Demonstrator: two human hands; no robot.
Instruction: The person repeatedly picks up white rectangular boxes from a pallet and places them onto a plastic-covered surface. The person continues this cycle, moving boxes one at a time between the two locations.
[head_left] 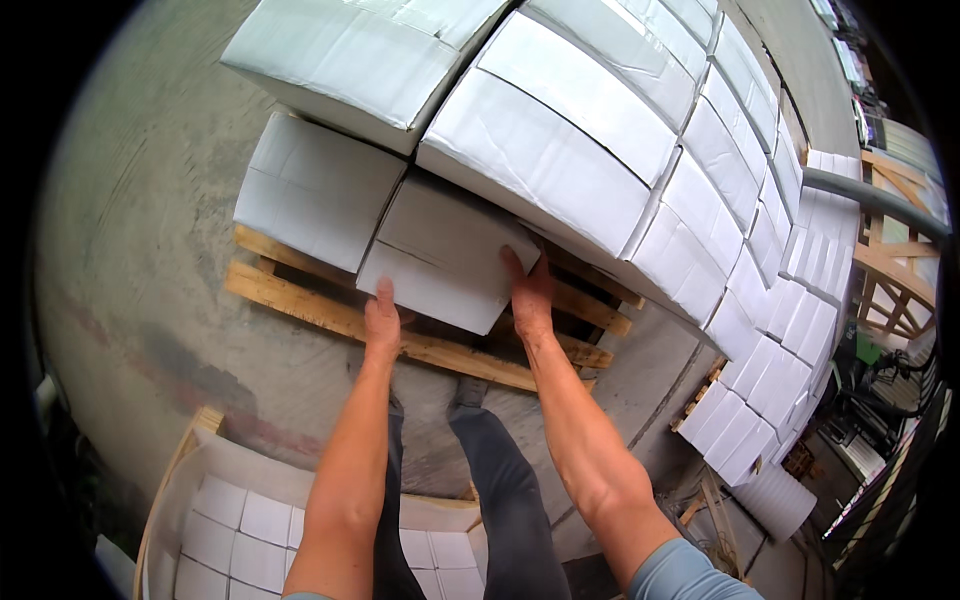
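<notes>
Between my two hands is a white cardboard box (pixel 445 255), low on the wooden pallet (pixel 300 300). My left hand (pixel 382 318) grips its near left corner, thumb up on the near edge and the other fingers mostly hidden below. On the right side, my right hand (pixel 530 295) presses against the box with thumb and fingers bent round its edge. A second white box (pixel 315 190) sits close beside it on the left. Behind them rises a taller stack of white boxes (pixel 540 150), whose front overhangs the held box's far edge. Whether the held box touches the slats is hidden.
More stacked white cartons (pixel 770 390) stand at the right. Behind my legs, a wooden-framed crate (pixel 180 470) holds several small white boxes. A grey pipe (pixel 875 200) and a wooden frame (pixel 890 265) are at the far right. Concrete floor (pixel 150 250) extends on the left.
</notes>
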